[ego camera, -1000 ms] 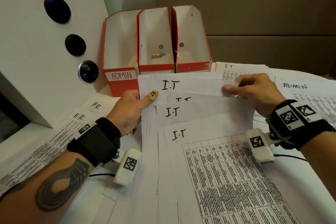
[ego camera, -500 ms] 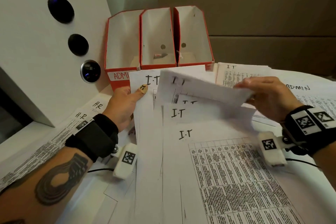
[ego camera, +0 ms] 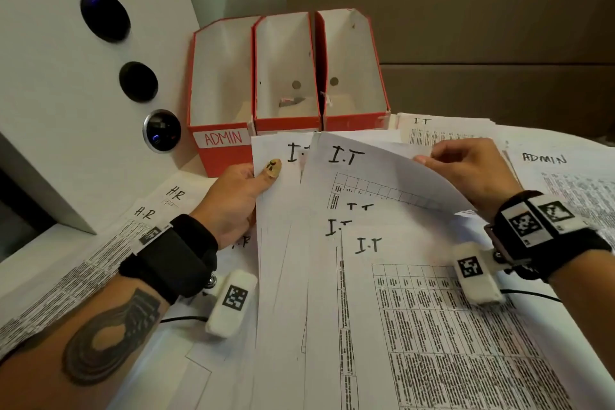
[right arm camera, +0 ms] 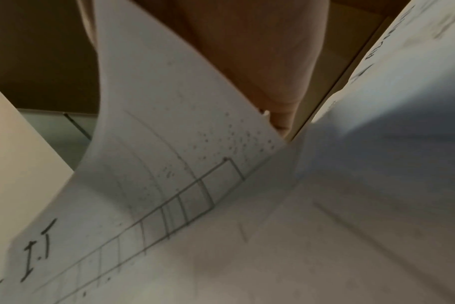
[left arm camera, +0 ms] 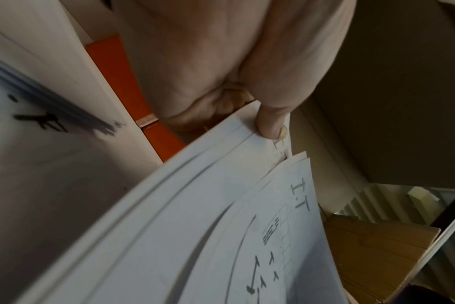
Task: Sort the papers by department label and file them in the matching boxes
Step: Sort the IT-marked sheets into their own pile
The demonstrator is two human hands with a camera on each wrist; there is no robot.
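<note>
Several white sheets marked I.T lie fanned out on the table in front of me. My left hand (ego camera: 246,190) grips a stack of I.T papers (ego camera: 283,243) at its left edge, thumb on top; the left wrist view shows the same thumb (left arm camera: 270,123) pressed on the stack edge. My right hand (ego camera: 466,170) pinches the upper right corner of one I.T sheet (ego camera: 366,173) and holds it lifted and curled above the others. Three red file boxes stand behind; the left one is labelled ADMIN (ego camera: 221,140). The other two boxes' labels are hidden by the papers.
H.R sheets (ego camera: 159,210) lie at the left beside a white panel (ego camera: 66,93) with round dark lenses. An ADMIN sheet (ego camera: 549,170) and another I.T pile (ego camera: 442,130) lie at the right. A brown wall stands behind the boxes.
My right hand has lifted one I.T sheet off the fan and carried it up and left toward the stack in my left hand. The left hand has raised its stack slightly.
</note>
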